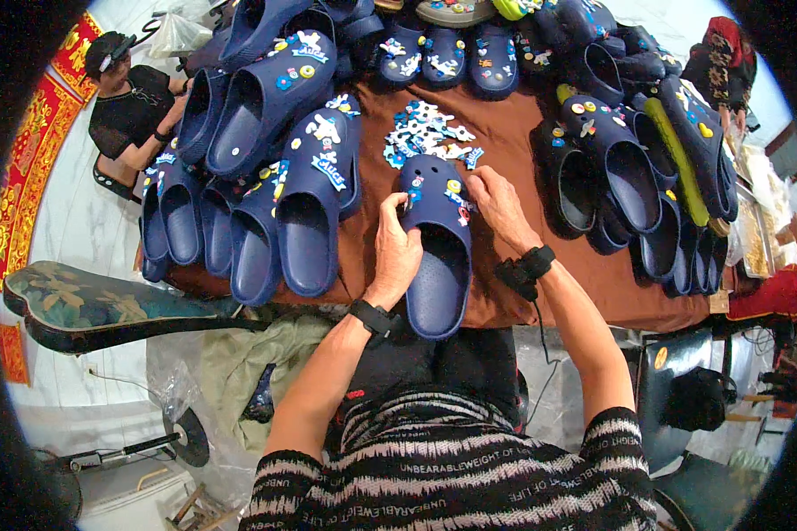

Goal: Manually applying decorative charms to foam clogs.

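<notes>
A navy clog (438,279) lies in front of me at the table's near edge, its toe pointing away and several small colourful charms fixed on its upper. My left hand (396,255) is closed on the clog's left side, with the thumb by the foot opening. At the clog's right side, my right hand (501,211) has its fingers pressed together close to the upper. A blue-and-white charm (474,157) shows right by those fingertips; what they pinch, if anything, is hidden. Just beyond the toe sits a heap of white, blue and yellow charms (423,129).
Decorated navy clogs are stacked on the left (308,239) and right (629,173), with more (445,57) along the back of the brown-covered table (505,115). A patterned padded seat (124,305) juts in at left. Two other people (128,106) are beyond the stacks.
</notes>
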A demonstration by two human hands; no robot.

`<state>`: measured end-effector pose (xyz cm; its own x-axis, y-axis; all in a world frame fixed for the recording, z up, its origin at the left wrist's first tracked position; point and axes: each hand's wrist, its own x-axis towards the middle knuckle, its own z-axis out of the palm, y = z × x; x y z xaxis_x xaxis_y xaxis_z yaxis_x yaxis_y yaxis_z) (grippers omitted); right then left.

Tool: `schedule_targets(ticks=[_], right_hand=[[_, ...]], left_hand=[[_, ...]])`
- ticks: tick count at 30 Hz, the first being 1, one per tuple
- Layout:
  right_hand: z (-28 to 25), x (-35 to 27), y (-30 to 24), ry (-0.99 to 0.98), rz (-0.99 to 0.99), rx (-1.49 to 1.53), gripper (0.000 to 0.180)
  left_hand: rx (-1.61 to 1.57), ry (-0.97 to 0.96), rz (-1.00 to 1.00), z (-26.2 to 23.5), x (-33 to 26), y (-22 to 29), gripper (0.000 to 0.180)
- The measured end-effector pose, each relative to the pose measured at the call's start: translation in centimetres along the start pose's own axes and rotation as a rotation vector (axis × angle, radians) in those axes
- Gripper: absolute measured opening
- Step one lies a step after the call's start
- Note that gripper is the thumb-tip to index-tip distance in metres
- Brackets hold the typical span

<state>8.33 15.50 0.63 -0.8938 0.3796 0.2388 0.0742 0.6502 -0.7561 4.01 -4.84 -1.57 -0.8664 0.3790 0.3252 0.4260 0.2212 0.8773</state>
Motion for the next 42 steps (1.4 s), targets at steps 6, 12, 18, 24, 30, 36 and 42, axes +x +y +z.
schedule_targets(ticks=[6,12,18,24,30,36,42], right_hand=[[-0.1,-0.4,-2.2,-0.195,0.121,-0.031,0.052],[0.6,1.3,-0.6,-0.172,0.071,-0.111,0.051],[1.5,1.6,-2.2,-0.239,0.19,-0.324,0.039],[0.8,1.7,-0.4,-0.195,0.119,-0.116,0.036],[1.7,1.5,0.1,-0.154,0.021,-0.142,0.028],[1.6,1.1,-1.6,-0.167,0.062,-0.334,0.023],[1.3,1.3,-0.3,-0.116,0.071,-0.177,0.031]], left_hand=[[-0.386,-0.256,-0.07,-1.7,0.4,-0.4,0.062],[-0.347,-0.163,-0.341,0.1,1.9,-0.3,0.046],[-0.42,-0.09,-0.369,0.6,4.3,-1.3,0.047],[-0.053,-0.156,-0.233,1.7,6.5,-0.5,0.061],[0.07,-0.191,-0.181,1.7,7.8,-1.6,0.043],[0.216,-0.203,-0.051,1.3,8.0,-3.7,0.029],[-0.78,-0.056,-0.591,1.4,7.7,-4.1,0.036]])
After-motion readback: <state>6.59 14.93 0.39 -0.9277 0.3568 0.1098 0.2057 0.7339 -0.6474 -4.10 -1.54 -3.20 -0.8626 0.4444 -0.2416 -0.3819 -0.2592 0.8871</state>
